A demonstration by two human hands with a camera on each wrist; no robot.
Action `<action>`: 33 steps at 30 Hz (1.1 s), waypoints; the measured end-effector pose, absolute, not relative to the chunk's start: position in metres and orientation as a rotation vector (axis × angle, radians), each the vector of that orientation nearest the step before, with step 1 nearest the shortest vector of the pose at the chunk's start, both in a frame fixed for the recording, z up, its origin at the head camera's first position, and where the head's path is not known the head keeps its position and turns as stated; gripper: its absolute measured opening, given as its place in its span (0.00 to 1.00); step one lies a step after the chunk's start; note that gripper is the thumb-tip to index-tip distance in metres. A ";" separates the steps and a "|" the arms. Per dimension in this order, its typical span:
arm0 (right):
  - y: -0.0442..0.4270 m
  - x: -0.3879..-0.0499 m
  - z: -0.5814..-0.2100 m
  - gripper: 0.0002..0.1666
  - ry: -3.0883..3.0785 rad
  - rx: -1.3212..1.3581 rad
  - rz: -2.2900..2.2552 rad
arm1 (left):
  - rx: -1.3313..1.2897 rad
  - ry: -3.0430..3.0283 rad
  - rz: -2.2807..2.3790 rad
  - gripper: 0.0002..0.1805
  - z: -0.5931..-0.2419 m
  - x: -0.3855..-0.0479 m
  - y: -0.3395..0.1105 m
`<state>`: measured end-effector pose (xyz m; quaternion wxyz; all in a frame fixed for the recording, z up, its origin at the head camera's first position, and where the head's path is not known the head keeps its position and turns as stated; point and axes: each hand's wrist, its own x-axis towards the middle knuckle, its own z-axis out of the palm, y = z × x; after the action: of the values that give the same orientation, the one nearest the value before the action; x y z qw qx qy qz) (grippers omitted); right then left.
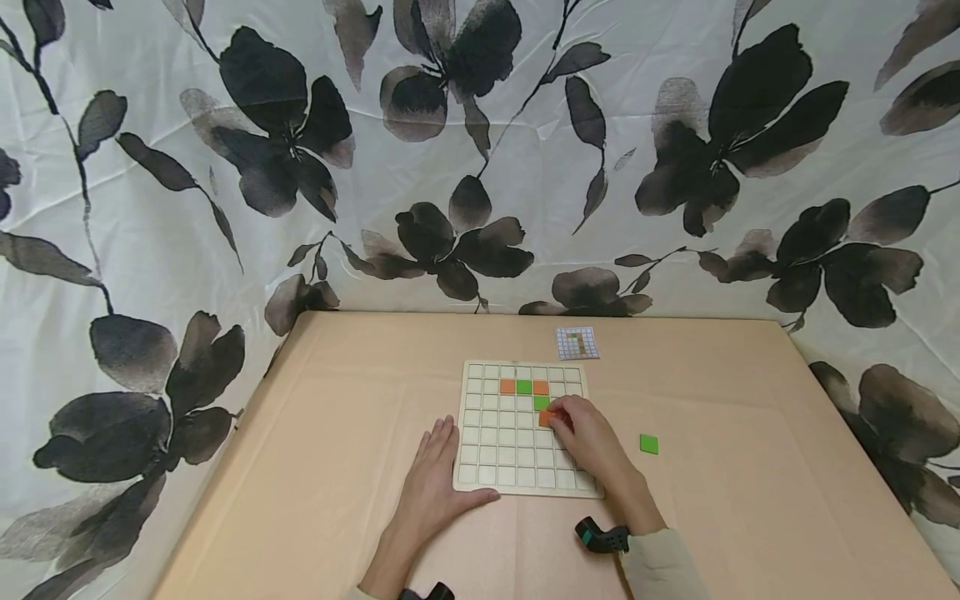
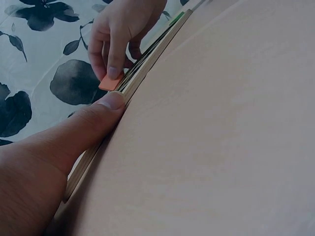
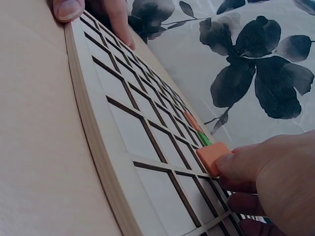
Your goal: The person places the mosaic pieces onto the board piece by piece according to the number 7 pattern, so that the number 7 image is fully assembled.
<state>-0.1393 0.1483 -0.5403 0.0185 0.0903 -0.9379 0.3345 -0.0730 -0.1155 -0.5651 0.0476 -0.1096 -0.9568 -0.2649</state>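
A pale wooden grid board point(image 1: 486, 476) lies on the table. Its second row from the back bears an orange tile point(image 1: 507, 386), a green tile point(image 1: 523, 387) and another orange tile point(image 1: 540, 387), side by side. Directly in front of the right-hand orange one sits a second green tile point(image 1: 542, 403). My right hand point(image 1: 596, 442) pinches a square orange tile point(image 3: 213, 158) over the cell in front of that green tile; the tile looks tilted in the right wrist view. My left hand point(image 1: 433, 483) rests along the board's left edge, fingers straight, thumb point(image 2: 111, 101) against the near edge.
A loose green tile point(image 1: 648, 443) lies on the table to the right of the board. Behind the board is a small card point(image 1: 577, 342) printed with a coloured grid pattern. A floral cloth point(image 1: 450, 167) hangs behind and beside the table point(image 1: 337, 400).
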 end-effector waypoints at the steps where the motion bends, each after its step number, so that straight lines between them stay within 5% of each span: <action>1: 0.148 -0.139 -0.541 0.08 -2.910 0.284 1.035 | -0.337 -2.913 -0.807 0.68 -0.565 -0.073 -0.116; 33: 0.145 -0.136 -0.546 0.08 -2.873 0.363 0.870 | -0.328 -2.947 -0.813 0.69 -0.564 -0.073 -0.117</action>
<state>-0.1360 0.1446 -0.5455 0.0586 0.1199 -0.9485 0.2873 -0.0733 -0.1175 -0.5641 0.0333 -0.1066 -0.9579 -0.2643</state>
